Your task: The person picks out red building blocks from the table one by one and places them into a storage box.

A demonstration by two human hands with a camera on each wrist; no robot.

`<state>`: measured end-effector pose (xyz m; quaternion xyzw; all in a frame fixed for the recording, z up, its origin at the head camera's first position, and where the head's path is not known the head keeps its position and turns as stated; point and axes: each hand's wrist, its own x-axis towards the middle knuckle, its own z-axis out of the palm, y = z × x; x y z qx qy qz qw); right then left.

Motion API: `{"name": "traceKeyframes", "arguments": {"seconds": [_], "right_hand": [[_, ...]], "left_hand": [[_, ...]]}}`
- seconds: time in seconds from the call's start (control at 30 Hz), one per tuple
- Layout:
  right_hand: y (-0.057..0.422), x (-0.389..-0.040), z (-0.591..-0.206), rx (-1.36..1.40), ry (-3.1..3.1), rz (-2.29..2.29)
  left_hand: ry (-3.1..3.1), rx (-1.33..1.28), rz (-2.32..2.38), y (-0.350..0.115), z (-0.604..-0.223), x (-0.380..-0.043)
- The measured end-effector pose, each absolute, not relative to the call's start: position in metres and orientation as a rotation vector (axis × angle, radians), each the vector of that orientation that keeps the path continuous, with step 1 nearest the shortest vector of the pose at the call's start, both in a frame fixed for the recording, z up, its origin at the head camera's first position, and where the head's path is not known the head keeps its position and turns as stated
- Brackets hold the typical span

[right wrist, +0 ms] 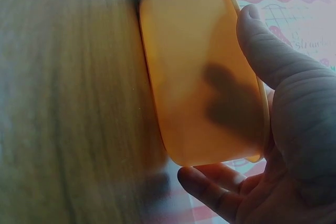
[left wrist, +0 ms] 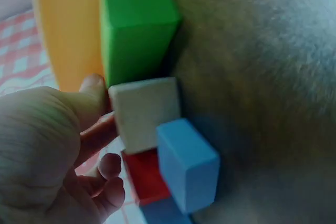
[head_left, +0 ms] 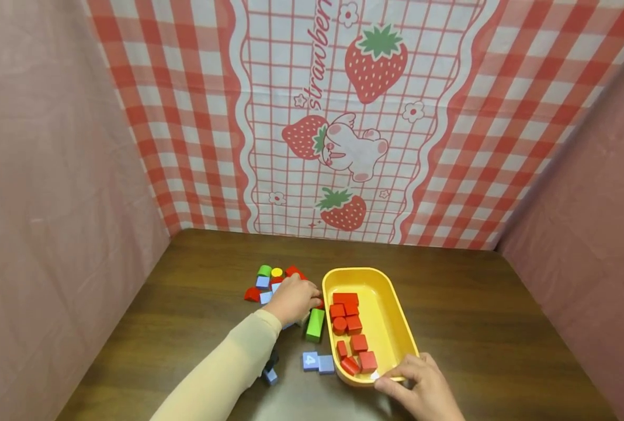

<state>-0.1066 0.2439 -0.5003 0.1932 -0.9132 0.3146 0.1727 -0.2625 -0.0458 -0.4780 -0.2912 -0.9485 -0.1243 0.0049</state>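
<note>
My left hand point(head_left: 293, 299) reaches over a pile of loose wooden blocks, left of a yellow tray point(head_left: 402, 327). Its thumb and index finger point(left wrist: 94, 95) pinch at a red block point(head_left: 320, 304), mostly hidden by the fingers, close by the tray's wall. Beside these fingers stand a green block point(left wrist: 139, 35), a whitish block point(left wrist: 146, 114) and a blue block point(left wrist: 191, 169). The right hand point(head_left: 422, 383) grips the tray's near right corner, thumb on the rim and fingers along the outside. Several red blocks point(head_left: 359, 343) lie along the tray's left side.
Two blue blocks point(head_left: 310, 361) lie against the tray's near left side. Another blue block point(head_left: 271, 376) sits by the left forearm. Farther back are a green cylinder point(head_left: 264, 271), a yellow round piece point(head_left: 277, 272) and a red half-round block point(head_left: 252, 294). A checked strawberry cloth point(head_left: 338, 146) hangs behind the table.
</note>
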Motion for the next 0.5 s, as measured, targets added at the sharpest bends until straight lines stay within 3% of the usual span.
{"name": "traceKeyframes", "arguments": {"seconds": [0.5], "right_hand": [[0.245,-0.105,-0.501,0.551,-2.584,0.904]], "left_hand": [[-2.997,-0.793,-0.586,-0.042,-0.472,-0.251]]}}
